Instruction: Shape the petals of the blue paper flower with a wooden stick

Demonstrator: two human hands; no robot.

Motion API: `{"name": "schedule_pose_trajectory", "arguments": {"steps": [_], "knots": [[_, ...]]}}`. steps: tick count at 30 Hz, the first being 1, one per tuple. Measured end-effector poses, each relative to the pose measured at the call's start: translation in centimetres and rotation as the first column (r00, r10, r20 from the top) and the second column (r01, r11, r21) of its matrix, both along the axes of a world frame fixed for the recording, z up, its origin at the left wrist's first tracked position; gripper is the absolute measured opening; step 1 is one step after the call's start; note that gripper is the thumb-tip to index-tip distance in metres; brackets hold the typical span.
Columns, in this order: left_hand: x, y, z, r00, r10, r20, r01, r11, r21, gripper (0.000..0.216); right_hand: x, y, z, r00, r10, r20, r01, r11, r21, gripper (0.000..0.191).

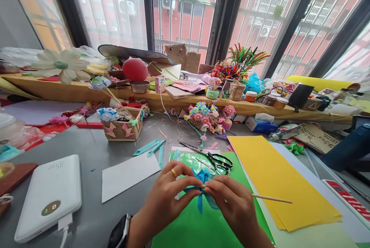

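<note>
Both my hands meet over a green sheet of paper (202, 228) near the table's front edge. My left hand (170, 194), with a gold ring and a dark watch at the wrist, pinches a small blue ribbon bow (202, 178). My right hand (231, 201) pinches the same bow from the right, and a thin wooden stick (271, 199) juts out to the right from its fingers. A blue ribbon tail (200, 203) hangs down between the hands. Black-handled scissors (216, 162) lie just beyond the bow.
Yellow paper sheets (277, 178) lie to the right, a white sheet (128, 174) and a white power bank (50, 194) to the left. A cardboard box (123, 128), paper flower bunches (205, 117) and craft clutter fill the back. Teal paper strips (150, 147) lie mid-table.
</note>
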State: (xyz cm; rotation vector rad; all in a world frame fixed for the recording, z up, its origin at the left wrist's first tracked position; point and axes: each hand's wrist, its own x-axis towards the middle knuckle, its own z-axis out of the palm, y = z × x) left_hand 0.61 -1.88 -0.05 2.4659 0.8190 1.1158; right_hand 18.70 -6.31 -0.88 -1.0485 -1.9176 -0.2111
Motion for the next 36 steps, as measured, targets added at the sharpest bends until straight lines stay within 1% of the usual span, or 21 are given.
{"name": "schedule_pose_trajectory", "arguments": {"steps": [5,12,18,22,26,28,30,36], "knots": [[0.29,-0.28,0.14,0.999,-0.007,-0.037,0.008,1.0,0.005,0.011,-0.01,-0.33,-0.19,1.0,-0.017,0.026,0.017,0.999,0.031,0.008],[0.16,-0.32,0.6,0.999,-0.032,0.031,0.027,0.99,0.135,0.013,-0.19,-0.11,-0.21,0.999,-0.014,-0.036,0.016,0.997,0.07,0.009],[0.0,-0.15,0.59,0.997,-0.069,0.018,0.067,0.995,0.072,0.012,-0.27,-0.17,0.06,0.999,-0.008,-0.051,0.011,0.999,0.048,0.01],[-0.03,-0.14,0.77,0.995,-0.101,0.016,0.1,0.994,0.05,0.016,-0.23,-0.22,-0.04,0.999,-0.018,-0.043,0.022,0.996,0.082,0.011],[-0.07,-0.36,0.92,0.992,-0.123,0.019,0.123,0.992,-0.015,0.013,-0.29,-0.32,-0.08,1.0,-0.015,-0.023,0.017,0.993,0.116,0.013],[0.0,-0.53,0.95,0.991,-0.132,0.025,0.133,0.991,-0.023,0.011,-0.31,-0.37,-0.08,1.0,-0.012,-0.006,0.012,0.992,0.124,0.011],[0.13,-0.66,0.95,0.991,-0.133,0.033,0.133,0.991,-0.005,0.011,-0.3,-0.4,-0.07,1.0,-0.01,-0.001,0.01,0.993,0.12,0.01],[0.4,-0.66,0.68,0.993,-0.109,0.04,0.104,0.988,0.115,0.012,-0.23,-0.5,0.13,0.998,-0.013,-0.056,0.019,0.995,0.101,0.014]]}}
